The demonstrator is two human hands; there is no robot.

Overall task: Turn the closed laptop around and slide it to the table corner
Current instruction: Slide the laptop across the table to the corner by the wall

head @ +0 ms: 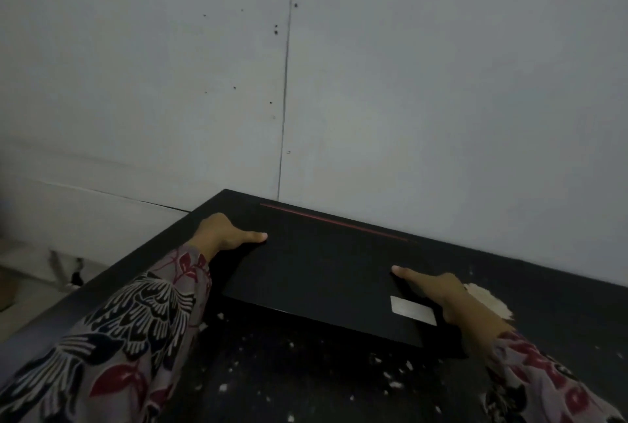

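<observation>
The closed black laptop (326, 273) lies low-centre in frame, near the dark table's (560, 300) far-left corner, left hand (221, 232) and right hand (438, 293) clasping its side edges, so even pressure should slide it in squarely.

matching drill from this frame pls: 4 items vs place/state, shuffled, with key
Items
1. left hand
2. right hand
3. red stripe
4. pale sticker

Places/states
A. along the far edge of the laptop lid, near the wall
B. on the lid's near right corner
C. at the laptop's right side, thumb laid on the lid
D. at the laptop's left side, close to the table corner, thumb on the lid

Pairs: 1-D, 2-C, 3-A, 4-B
</observation>
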